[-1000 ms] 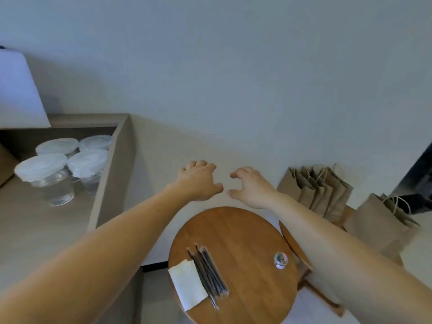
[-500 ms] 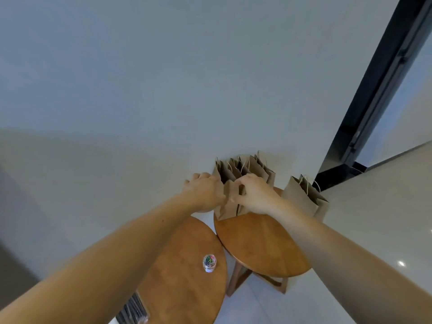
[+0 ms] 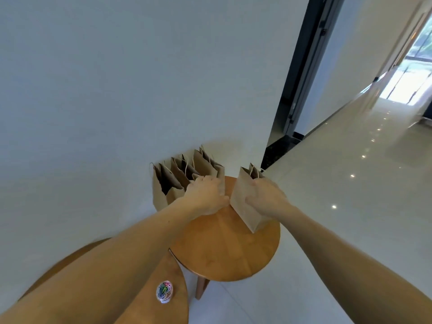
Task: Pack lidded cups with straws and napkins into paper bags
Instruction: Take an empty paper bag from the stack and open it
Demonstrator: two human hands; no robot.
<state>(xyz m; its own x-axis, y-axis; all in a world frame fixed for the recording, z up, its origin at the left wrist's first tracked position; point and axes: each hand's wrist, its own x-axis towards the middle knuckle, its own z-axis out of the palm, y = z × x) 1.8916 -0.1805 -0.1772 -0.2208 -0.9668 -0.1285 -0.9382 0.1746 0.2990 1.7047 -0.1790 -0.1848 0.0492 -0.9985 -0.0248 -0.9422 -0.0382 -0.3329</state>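
A row of several brown paper bags point(image 3: 168, 183) with twine handles stands open against the wall, at the back of a round wooden stool point(image 3: 224, 251). My left hand point(image 3: 207, 195) lies on the right end of that row, its fingers curled over a bag's top edge. Just right of the row, a single brown paper bag point(image 3: 240, 206) leans tilted on the stool. My right hand point(image 3: 266, 197) grips this bag by its side. No cups, straws or napkins are in view.
A lower round wooden table point(image 3: 173, 284) overlaps the stool at the bottom left and carries a small clear tub of coloured paper clips point(image 3: 164, 291). A dark door frame point(image 3: 301, 90) stands behind the stool, with glossy pale floor point(image 3: 350, 206) to the right.
The view has swung right, from the shelf of cups to the bag stool. Both hands reached the bags; my right hand has moved from the row to the single bag.
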